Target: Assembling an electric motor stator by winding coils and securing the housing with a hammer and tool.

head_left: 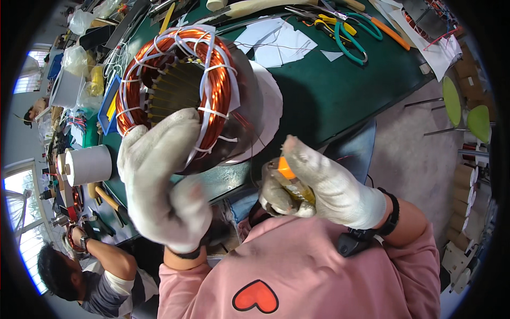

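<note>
A motor stator [244,90] lies on its side on the green bench, its end winding of orange copper wire [218,80] tied with white cord and facing me. My left hand [159,170], in a white glove, is bent over the winding's lower rim, with fingertips reaching toward the slotted bore; its thumb is slightly blurred. Just right of the stator, above my lap, my right hand [324,183], also gloved, is closed around a small yellow object with an orange end [287,168]. The glove hides most of that object, so its kind is unclear.
White paper scraps [276,42], green-handled pliers [353,45] and an orange-handled tool [390,33] lie at the bench's far side. A white spool [89,165] and blue bin [110,106] stand left. Another person [101,271] works at lower left. Green chairs [451,101] stand right.
</note>
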The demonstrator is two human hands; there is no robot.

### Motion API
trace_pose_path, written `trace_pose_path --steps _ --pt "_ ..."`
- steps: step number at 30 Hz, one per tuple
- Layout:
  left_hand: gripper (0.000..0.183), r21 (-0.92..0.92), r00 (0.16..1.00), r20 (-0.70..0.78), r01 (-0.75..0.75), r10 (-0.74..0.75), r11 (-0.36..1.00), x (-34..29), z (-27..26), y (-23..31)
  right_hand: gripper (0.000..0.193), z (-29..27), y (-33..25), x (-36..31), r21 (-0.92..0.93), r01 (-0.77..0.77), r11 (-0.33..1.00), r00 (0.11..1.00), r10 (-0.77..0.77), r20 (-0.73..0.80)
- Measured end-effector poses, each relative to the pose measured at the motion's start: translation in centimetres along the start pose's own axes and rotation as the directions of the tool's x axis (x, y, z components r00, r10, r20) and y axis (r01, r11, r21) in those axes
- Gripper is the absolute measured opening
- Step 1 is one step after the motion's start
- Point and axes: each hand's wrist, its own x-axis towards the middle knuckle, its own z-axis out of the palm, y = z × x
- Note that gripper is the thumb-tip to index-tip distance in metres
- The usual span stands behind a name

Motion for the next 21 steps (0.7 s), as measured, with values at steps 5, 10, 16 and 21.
trace_pose_path --steps 5,10,16,21 --pt "0.035 0.335 0.962 0.272 -0.125 0.031 0.934 0.9 -0.1 2.0 0.067 0.4 -1.2 -0.8 -0.18 -0.059 0.982 0.996 0.044 -0.083" --pt "0.014 0.486 0.931 0.361 -0.239 0.056 0.84 1.5 0.6 2.2 0.063 2.1 -2.4 0.4 -0.127 -0.137 0.982 0.973 0.11 -0.201" --pt "0.02 -0.2 0.995 -0.006 0.098 -0.101 0.975 -0.4 1.4 1.1 0.053 3.0 -2.2 1.3 0.005 -0.146 0.989 0.971 0.145 -0.188" --pt "0.026 0.418 0.955 0.296 -0.157 0.029 0.895 0.9 0.9 2.1 0.047 3.3 -2.3 1.6 0.209 -0.142 0.968 0.967 0.181 -0.18"
